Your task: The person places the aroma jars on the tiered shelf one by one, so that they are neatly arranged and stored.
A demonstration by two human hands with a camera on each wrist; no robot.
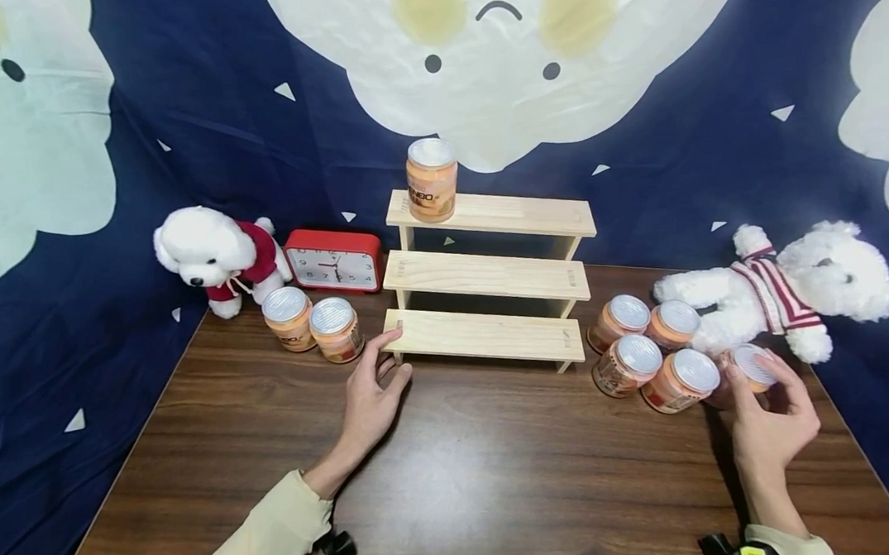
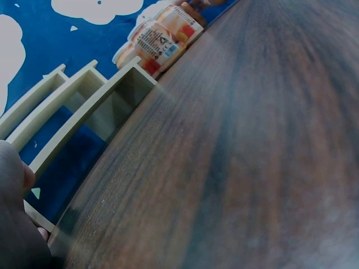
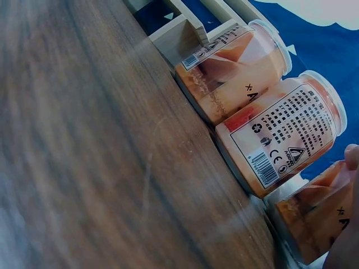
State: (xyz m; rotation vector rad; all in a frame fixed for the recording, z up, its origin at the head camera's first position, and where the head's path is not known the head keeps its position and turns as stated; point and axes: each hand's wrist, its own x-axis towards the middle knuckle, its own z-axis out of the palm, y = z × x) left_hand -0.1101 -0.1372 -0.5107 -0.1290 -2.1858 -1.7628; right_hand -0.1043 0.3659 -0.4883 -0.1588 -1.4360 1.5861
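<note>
A three-step wooden display shelf [image 1: 484,335] stands at the table's back middle. My left hand [image 1: 371,401] holds the left end of its lowest step, index finger on the board and thumb low in front of it. At the right, my right hand [image 1: 777,428] grips an orange can [image 1: 754,367] with a silver lid, thumb and fingers around its upper part. Beside it several like cans [image 1: 680,381] stand upright in a cluster. Their printed labels and a barcode show on a can [image 3: 283,134] in the right wrist view. One can [image 1: 432,183] sits on the top step's left end.
Two more cans [image 1: 335,330] stand left of the shelf, before a red clock [image 1: 334,262] and a white plush dog [image 1: 208,250] in red. A plush toy in a striped top [image 1: 780,292] lies behind the right-hand cans. A blue cloud-print cloth [image 1: 258,95] hangs behind.
</note>
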